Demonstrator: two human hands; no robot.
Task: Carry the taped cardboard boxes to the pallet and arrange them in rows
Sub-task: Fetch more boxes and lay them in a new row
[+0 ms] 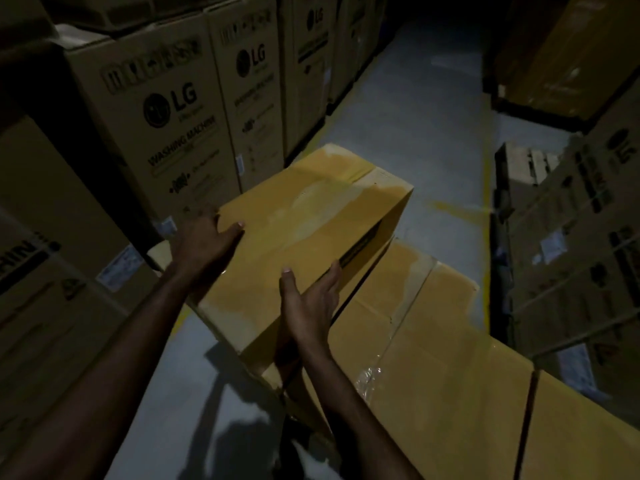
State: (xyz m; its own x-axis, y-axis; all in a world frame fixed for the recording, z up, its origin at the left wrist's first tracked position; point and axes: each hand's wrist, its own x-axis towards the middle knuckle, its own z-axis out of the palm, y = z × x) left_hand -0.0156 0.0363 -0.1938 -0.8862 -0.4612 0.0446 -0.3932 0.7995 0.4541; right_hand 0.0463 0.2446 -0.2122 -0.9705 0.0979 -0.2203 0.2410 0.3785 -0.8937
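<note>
- Washing-machine cartons [156, 109]: four fronts along aisle's left edge.
- Row of taped boxes [433, 341]: two tops, lower right.
- Taped box [304, 216]: one, raised at row's left end; likely stiff, fairly heavy; best held by opposite sides.
- Left hand [204, 237] curled over left edge; right hand [308, 303] flat against right side.

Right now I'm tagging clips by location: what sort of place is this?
Probably an appliance warehouse: tall brown cardboard cartons printed LG washing machine line a grey concrete aisle floor, with plain taped yellow-brown cardboard boxes in a row.
</note>
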